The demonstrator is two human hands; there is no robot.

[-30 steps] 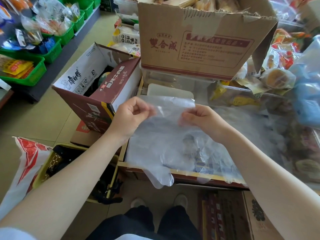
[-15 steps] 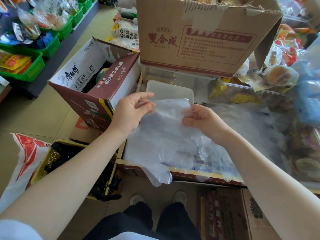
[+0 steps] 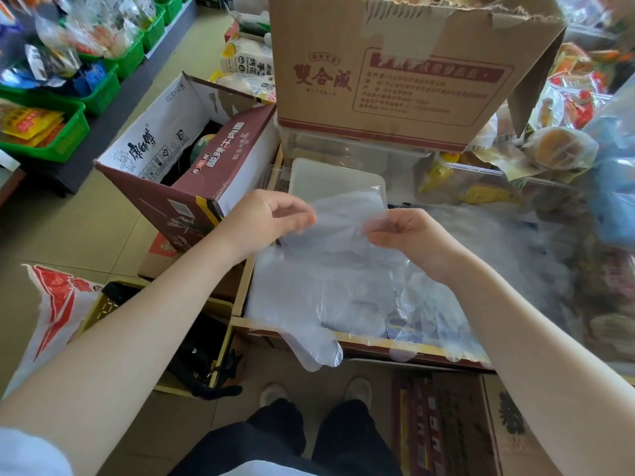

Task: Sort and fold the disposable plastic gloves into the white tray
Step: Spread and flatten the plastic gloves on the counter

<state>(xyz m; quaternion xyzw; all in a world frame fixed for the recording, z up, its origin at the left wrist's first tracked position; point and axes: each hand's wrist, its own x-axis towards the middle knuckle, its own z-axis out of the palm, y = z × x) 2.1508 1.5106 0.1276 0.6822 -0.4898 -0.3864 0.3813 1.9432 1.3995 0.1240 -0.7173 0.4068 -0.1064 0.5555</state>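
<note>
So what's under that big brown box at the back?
The big brown box sits on a clear plastic tub. The white tray lies in front of the tub, with the glove held up before it. What is inside the tub cannot be made out.

I stand in a small shop. Left of the big brown carton (image 3: 395,70), green baskets (image 3: 65,132) hold packaged snacks along a shelf; right of it, wrapped buns (image 3: 560,149) pile up, and below-left an opened noodle box (image 3: 185,173) sits.
</note>
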